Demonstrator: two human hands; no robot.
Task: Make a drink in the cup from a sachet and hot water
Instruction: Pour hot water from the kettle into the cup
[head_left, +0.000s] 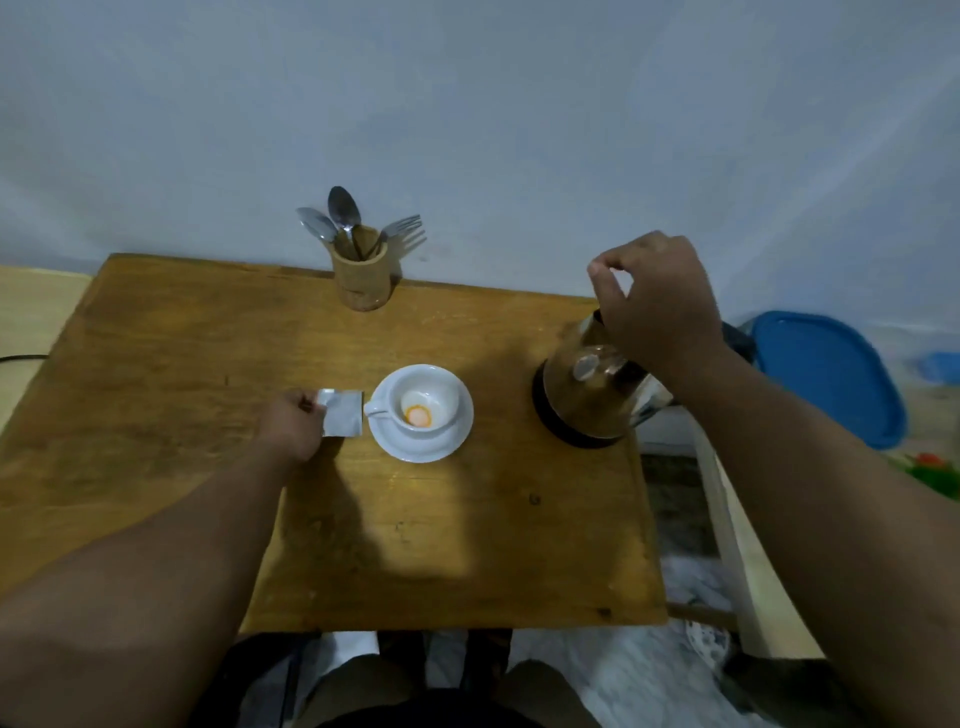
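Head view: wooden table (208, 364), pale wall (467, 104).

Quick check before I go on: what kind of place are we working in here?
Probably a plain home kitchen or dining corner. A small wooden table against a bare wall holds a cutlery holder with spoons and forks, a steel kettle, and a cup on a saucer.

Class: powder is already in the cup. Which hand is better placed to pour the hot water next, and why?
The right hand: it is over the kettle, at its top. The left hand is holding the sachet beside the cup.
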